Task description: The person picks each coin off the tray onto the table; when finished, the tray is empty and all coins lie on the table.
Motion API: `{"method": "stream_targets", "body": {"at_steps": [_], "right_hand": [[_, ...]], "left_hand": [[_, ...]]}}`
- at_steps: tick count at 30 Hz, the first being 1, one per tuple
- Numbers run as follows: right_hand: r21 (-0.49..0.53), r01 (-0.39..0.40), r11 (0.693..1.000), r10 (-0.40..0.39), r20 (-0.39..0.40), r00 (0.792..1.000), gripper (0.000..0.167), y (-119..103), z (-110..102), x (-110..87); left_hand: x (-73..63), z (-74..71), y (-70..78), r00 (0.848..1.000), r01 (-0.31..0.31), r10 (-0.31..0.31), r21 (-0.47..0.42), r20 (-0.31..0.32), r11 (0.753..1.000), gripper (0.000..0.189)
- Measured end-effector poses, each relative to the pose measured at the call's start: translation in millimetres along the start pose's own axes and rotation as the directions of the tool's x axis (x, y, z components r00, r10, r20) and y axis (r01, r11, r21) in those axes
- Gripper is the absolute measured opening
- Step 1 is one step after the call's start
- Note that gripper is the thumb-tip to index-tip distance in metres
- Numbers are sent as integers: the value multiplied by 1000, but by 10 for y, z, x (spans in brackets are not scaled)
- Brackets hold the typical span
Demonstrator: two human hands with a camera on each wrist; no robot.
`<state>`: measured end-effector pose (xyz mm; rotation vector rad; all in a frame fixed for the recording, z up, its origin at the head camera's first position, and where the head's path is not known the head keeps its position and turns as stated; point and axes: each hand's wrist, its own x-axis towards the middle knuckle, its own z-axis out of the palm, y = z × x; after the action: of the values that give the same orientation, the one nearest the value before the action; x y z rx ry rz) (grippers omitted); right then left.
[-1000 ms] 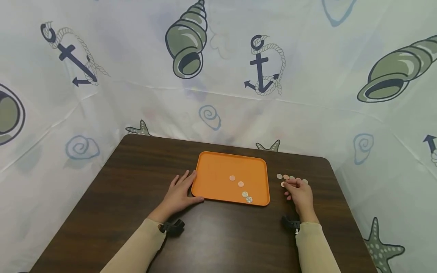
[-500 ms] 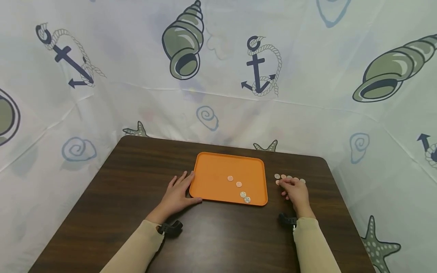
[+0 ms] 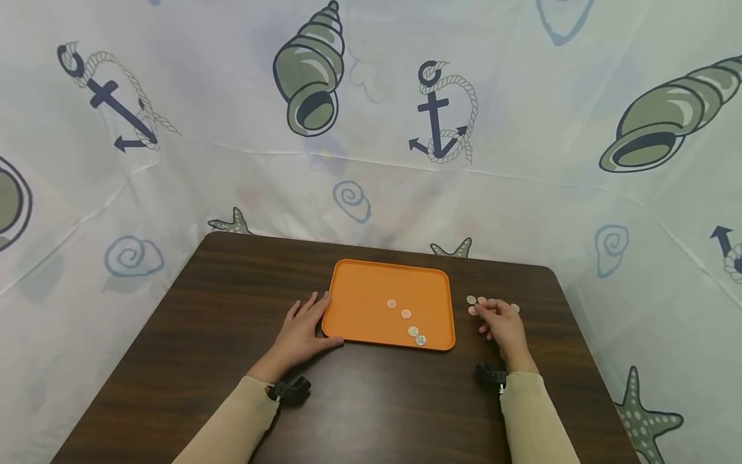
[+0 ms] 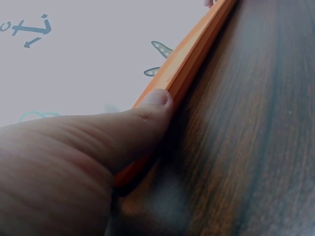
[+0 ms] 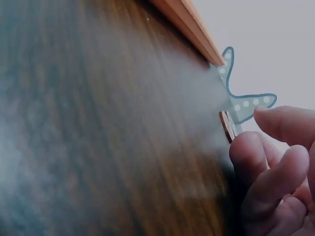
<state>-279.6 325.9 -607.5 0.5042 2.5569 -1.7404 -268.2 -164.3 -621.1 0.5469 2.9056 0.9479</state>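
Note:
An orange tray (image 3: pixel 371 299) lies on the table with several coins on it, among them a silvery coin (image 3: pixel 420 340) near its front edge. My left hand (image 3: pixel 298 335) rests on the tray's left side, fingers spread; in the left wrist view the thumb (image 4: pixel 157 101) presses along its rim. To the right of the tray, my right hand (image 3: pixel 503 325) is low over a group of coins. Its loosely bent fingertips (image 5: pixel 246 147) are beside a coin (image 5: pixel 227 126) on the table, with a gap between the upper and lower digits. Some coins are hidden by this hand.
A dark wood table (image 3: pixel 371 412) carries everything. Beyond the hand lies another coin (image 3: pixel 515 308), with a coin (image 3: pixel 471 299) at the group's left end. A printed cloth (image 3: pixel 382 129) hangs behind the table.
My right hand has shifted slightly left, and the coin by its fingertips lies a little farther left. The view has turned slightly. My left hand stays on the tray.

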Motion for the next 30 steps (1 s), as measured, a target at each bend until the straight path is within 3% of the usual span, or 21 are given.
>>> {"method": "stream_targets", "body": {"at_steps": [9,13,16,19,21,24,26,30], "right_hand": [[77,-66,995,54,149,987,38,-150,-3,-175],[48,8,999,-19,238,971,36,-348,76,-300],[-10,157,988,-145,331,932,33,-549,214,-404],[-116,303,946,-223,449,865,24,-713,353,-468],[-192,382,904,-231,531,815,21,-793,430,-489],[-278,437,855,-191,615,765,18,-897,531,-505],[-320,439,840,-146,645,750,17,-961,590,-511],[-388,427,817,-78,659,748,13,-1060,713,-514]], "left_hand": [[-25,-11,4,1000,2,-2,-6,1,1000,115],[-21,-26,16,1000,2,-2,-1,1,1000,115],[-16,-26,15,1000,5,-5,-2,0,1000,115],[-7,-16,15,1000,7,-7,-2,6,1000,115],[-6,-13,15,1000,15,-15,-3,13,1000,115],[-14,-17,15,1000,12,-12,2,12,1000,115],[-22,-28,22,1000,14,-14,-2,9,1000,115],[-32,-48,40,1000,10,-10,-14,6,1000,115]]}}
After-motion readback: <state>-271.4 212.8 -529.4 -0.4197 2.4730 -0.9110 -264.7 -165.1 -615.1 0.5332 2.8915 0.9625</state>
